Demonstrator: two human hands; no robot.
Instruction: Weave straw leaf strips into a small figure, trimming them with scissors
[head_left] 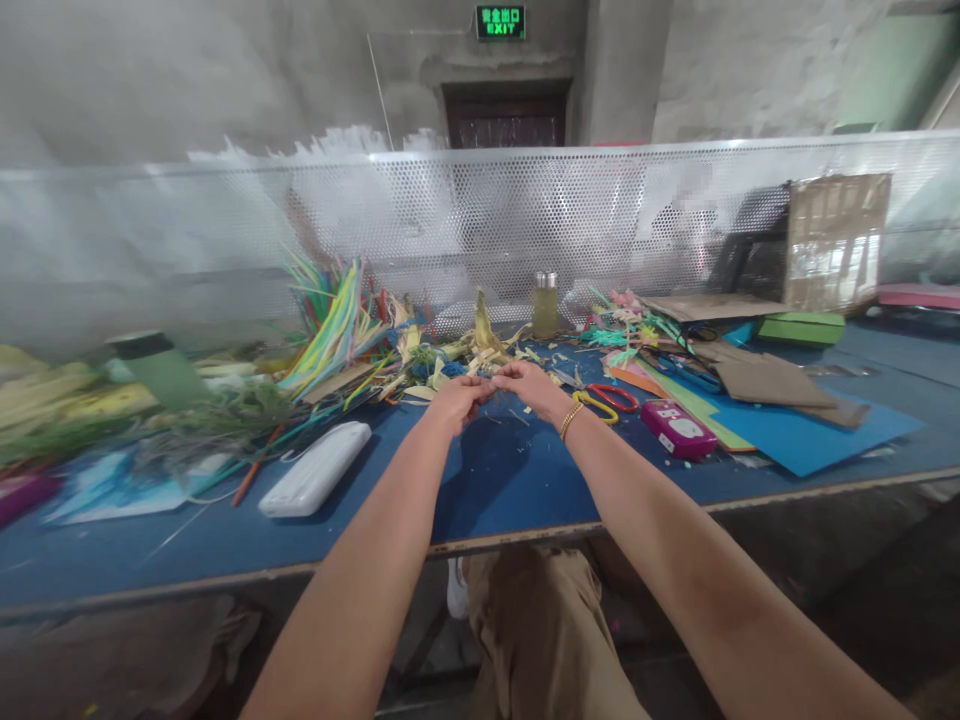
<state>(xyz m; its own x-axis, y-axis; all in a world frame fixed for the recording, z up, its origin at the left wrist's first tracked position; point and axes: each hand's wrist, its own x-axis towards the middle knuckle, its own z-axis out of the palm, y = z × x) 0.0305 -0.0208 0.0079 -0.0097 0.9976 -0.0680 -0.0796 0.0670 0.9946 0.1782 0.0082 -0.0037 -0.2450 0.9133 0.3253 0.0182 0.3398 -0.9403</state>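
Note:
Both my hands meet over the middle of the blue table (495,490). My left hand (459,400) is closed in a pinch, its fingertips against those of the other hand. My right hand (529,388), with a gold bracelet (571,420) at the wrist, is pinched too. Whatever they hold is too small to make out. Just beyond them lies a heap of dry corn husks (487,345) and scraps. Scissors with yellow and red handles (611,400) rest right of my right hand.
A white power bank (315,470) lies to the left, near colourful pipe cleaners (337,320). On the right are a purple pack (678,429), blue sheet (810,425) and cardboard pieces (776,385). A bottle (545,308) stands before the perforated metal screen (480,220).

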